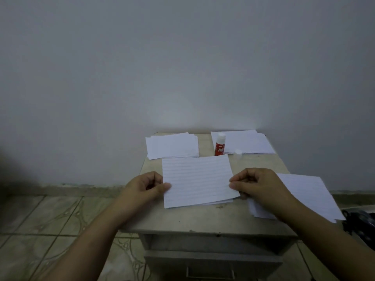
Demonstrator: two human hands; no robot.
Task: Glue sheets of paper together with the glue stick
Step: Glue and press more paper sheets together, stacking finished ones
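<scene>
A lined sheet of paper [197,179] lies in the middle of the small table [213,220], on top of another sheet whose edge shows along its bottom right. My left hand [147,186] pinches the sheet's left edge. My right hand [257,184] pinches its right edge. A red glue stick [219,144] stands upright behind the sheet with its white top exposed. Its small white cap [238,152] rests on the table just to the right.
Stacks of white paper lie at the back left [172,146], back right [246,141] and front right [306,194] of the table. A grey wall rises right behind. A drawer front [211,262] sits below, tiled floor to the left, a dark object [359,221] far right.
</scene>
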